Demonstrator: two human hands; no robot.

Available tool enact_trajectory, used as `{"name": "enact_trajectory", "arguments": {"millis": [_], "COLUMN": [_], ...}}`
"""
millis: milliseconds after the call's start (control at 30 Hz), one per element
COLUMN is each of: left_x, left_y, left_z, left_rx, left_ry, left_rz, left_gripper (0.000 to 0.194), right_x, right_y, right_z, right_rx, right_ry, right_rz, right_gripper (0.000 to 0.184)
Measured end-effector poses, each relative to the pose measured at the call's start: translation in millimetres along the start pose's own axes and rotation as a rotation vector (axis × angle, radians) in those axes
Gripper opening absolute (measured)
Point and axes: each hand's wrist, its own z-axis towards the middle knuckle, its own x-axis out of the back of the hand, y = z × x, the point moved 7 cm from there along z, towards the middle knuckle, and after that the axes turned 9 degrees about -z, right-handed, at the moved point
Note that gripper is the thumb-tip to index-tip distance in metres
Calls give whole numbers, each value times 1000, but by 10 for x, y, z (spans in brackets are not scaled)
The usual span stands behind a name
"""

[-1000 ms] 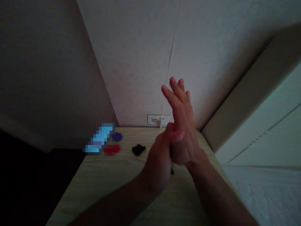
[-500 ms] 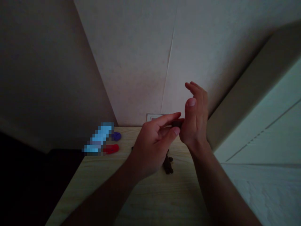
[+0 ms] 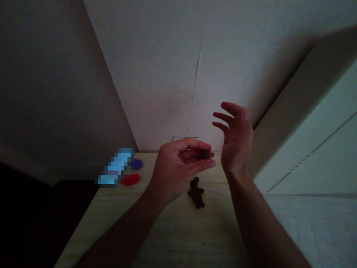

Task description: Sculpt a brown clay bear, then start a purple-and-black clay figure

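Observation:
Between the thumb and fingers of my left hand (image 3: 178, 169) is a small dark brown lump (image 3: 205, 154) that looks like modelling clay. My right hand (image 3: 237, 137) is raised just to the right, apart from the lump, its fingers spread and slightly curled with nothing in them. Below the hands a small dark brown figure (image 3: 197, 194), with a round head, stubby arms and legs, lies flat on the wooden tabletop (image 3: 178, 234).
At the table's left edge lies a pixelated bright blue rectangle (image 3: 115, 167). Beside it are a purple lump (image 3: 137, 163) and a red lump (image 3: 131, 179). A wall (image 3: 161, 74) rises behind the table, with a pale cabinet-like panel (image 3: 306, 149) on the right.
My right hand has drawn away to the right from the brown lump and its fingers have spread. My left hand keeps the lump and has shifted slightly, so more of the figure shows.

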Motion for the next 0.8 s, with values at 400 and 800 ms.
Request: {"name": "enact_trajectory", "arguments": {"millis": [400,800], "left_x": [-55,122], "left_y": [-102,-328], "left_z": [13,154], "left_rx": [139,219], "left_ry": [-60,-13], "left_rz": [-167,-246], "left_gripper": [24,32], "right_x": [-39,13], "right_y": [-33,-21], "right_z": [-27,47], "right_rx": [15,-35], "right_ry": [-12,-32], "right_rz": [-57,-47], "right_gripper": [45,35]}}
